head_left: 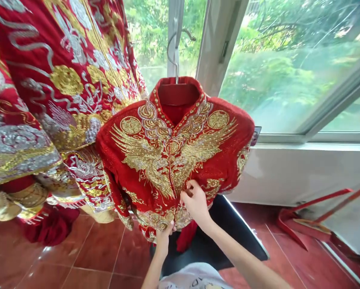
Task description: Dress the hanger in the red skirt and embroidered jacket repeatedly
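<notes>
1. Jacket sits on a hanger, near the window; a downward tug could tip it.
2. Left hand pinches the hem; uneven pulling could misalign the front edges.
3. Right hand pinches the front; rough handling could snag gold thread.

Red jacket is kinda matt, velvety-looking cloth, but the gold embroidery is rough and super glittery. Hanger hook is smooth shiny metal, floor tiles pretty glossy.
</notes>
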`<act>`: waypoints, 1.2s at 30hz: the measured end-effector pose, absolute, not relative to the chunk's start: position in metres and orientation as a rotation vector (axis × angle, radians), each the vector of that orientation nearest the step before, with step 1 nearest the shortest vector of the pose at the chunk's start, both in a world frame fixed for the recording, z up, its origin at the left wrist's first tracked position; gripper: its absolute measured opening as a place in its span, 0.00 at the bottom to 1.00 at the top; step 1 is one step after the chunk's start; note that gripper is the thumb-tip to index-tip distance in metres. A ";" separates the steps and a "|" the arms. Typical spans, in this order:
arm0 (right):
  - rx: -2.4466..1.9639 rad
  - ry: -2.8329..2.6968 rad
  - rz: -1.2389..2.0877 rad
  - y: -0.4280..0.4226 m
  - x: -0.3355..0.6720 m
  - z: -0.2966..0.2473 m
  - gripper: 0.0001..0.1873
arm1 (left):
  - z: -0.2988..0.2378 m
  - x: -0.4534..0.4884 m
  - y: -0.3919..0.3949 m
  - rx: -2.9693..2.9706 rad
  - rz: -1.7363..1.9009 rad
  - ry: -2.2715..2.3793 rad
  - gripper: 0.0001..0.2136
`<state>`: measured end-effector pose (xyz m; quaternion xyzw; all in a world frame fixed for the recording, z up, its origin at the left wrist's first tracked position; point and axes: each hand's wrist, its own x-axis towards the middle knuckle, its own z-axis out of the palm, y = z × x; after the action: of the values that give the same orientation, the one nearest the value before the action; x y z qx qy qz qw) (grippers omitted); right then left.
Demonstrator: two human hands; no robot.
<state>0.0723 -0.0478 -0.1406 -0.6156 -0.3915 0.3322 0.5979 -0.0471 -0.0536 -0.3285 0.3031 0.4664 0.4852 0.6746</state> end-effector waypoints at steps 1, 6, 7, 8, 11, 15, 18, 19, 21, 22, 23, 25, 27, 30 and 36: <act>-1.467 -0.899 0.750 -0.050 0.071 -0.154 0.11 | -0.330 -0.048 -0.054 0.677 1.087 1.049 0.22; -1.546 -0.899 0.717 -0.062 0.049 -0.202 0.14 | -0.338 -0.051 -0.060 0.685 1.062 1.033 0.22; -1.544 -0.939 0.674 -0.062 0.046 -0.203 0.15 | -0.338 -0.052 -0.061 0.693 1.053 1.032 0.22; -1.545 -1.004 0.618 -0.061 0.045 -0.202 0.15 | -0.338 -0.054 -0.063 0.705 1.044 1.035 0.21; -1.552 -1.292 0.366 -0.055 0.051 -0.194 0.17 | -0.337 -0.057 -0.067 0.742 1.023 1.053 0.21; -1.586 -1.588 0.140 -0.047 0.062 -0.190 0.20 | -0.337 -0.062 -0.069 0.755 1.010 1.056 0.21; -1.713 -1.662 0.141 -0.045 0.062 -0.187 0.21 | -0.339 -0.064 -0.068 0.752 1.004 1.061 0.21; -1.757 -1.663 0.152 -0.044 0.061 -0.185 0.20 | -0.339 -0.064 -0.068 0.749 1.003 1.063 0.21; -1.822 -1.657 0.177 -0.044 0.060 -0.179 0.17 | -0.340 -0.063 -0.067 0.744 1.000 1.065 0.22; -1.844 -1.659 0.190 -0.043 0.060 -0.176 0.15 | -0.339 -0.063 -0.067 0.743 0.998 1.065 0.22; -1.856 -1.667 0.201 -0.043 0.061 -0.174 0.13 | -0.339 -0.063 -0.067 0.742 0.997 1.064 0.22; -1.847 -1.683 0.229 -0.042 0.062 -0.170 0.09 | -0.337 -0.061 -0.068 0.739 0.996 1.061 0.22; -1.795 -1.665 0.281 -0.041 0.063 -0.169 0.08 | -0.335 -0.061 -0.068 0.734 0.999 1.058 0.23; -1.709 -1.520 0.354 -0.041 0.059 -0.170 0.07 | -0.332 -0.059 -0.070 0.727 1.008 1.058 0.23; -1.665 -1.175 0.496 -0.039 0.042 -0.165 0.02 | -0.328 -0.059 -0.076 0.723 1.021 1.057 0.23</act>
<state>0.0422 -0.0390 -0.1648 -0.6880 -0.4855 0.2048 0.4990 -0.0587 -0.0762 -0.3281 0.3225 0.4714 0.4553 0.6830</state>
